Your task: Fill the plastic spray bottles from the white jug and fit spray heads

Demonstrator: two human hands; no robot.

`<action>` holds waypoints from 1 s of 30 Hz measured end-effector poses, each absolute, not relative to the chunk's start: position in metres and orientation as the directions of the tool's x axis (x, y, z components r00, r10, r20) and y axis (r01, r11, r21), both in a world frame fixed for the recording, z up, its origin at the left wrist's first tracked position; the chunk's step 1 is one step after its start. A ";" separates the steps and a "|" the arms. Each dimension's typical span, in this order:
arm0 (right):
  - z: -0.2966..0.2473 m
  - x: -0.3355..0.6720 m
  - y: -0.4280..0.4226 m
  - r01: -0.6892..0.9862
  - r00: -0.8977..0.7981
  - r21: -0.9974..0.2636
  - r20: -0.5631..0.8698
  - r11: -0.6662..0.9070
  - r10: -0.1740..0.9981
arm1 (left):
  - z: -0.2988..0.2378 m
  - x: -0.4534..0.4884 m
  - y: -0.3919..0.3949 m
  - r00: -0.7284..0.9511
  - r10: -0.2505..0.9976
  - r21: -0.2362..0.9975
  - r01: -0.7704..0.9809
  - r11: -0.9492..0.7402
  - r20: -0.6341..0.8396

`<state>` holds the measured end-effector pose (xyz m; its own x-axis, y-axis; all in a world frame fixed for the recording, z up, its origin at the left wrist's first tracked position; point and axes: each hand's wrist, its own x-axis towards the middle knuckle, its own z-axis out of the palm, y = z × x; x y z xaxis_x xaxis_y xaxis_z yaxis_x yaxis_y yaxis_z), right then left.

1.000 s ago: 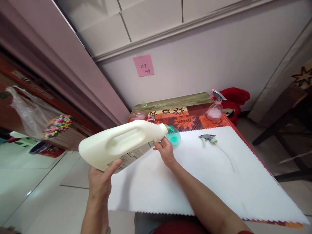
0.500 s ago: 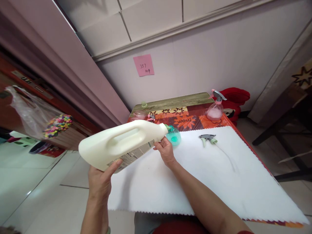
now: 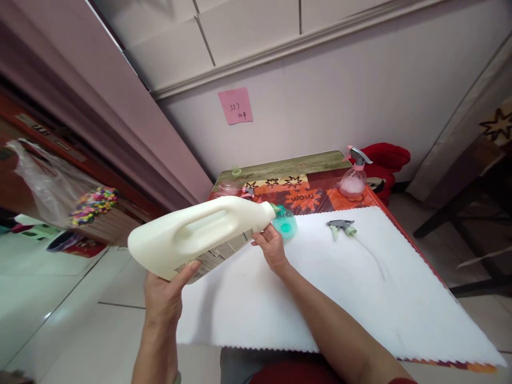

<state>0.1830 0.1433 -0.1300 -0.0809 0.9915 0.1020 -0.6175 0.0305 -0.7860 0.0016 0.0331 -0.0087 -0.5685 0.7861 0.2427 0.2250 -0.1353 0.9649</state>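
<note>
**Left hand.** The left hand supports the base end of the white plastic jug from below. The grip is closed on the jug: the thumb presses the printed label on the underside and the fingers wrap behind the base.

**Jug position.** The jug is held in the air over the near-left corner of the counter. It lies almost level, handle side up, base toward the person. Its neck points away and meets the top of the teal bottle.

**Right hand.** The right hand sits under the jug's neck, just beside the teal bottle. The fingertips touch the edge of the jug label. The grip is narrow and curled; whether it clasps the bottle or only steadies the neck cannot be told.

**Teal bottle.** It stands on the far-left part of the white cloth that covers the near part of the counter.

**Surroundings.**
- A green spray trigger head with its thin tube lies on the cloth, well apart to the right of the bottle.
- A pink spray bottle stands upright near the far right corner.
- A pink sticky note is on the wall.
</note>
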 end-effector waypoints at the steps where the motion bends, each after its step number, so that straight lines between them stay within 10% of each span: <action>1: -0.130 0.183 0.143 -0.615 -0.080 -0.788 0.100 0.030 0.992 | -0.008 0.002 0.033 -0.573 0.783 0.965 0.228 -0.133 0.243; 30: -0.132 0.182 0.144 -0.613 -0.079 -0.790 0.101 0.032 0.992 | -0.008 0.002 0.033 -0.567 0.789 0.965 0.233 -0.120 0.235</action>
<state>0.1821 0.1436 -0.1317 -0.0792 0.9917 0.1012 -0.6126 0.0317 -0.7898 0.0016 0.0333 -0.0076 -0.5673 0.7894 0.2345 0.2326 -0.1196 0.9652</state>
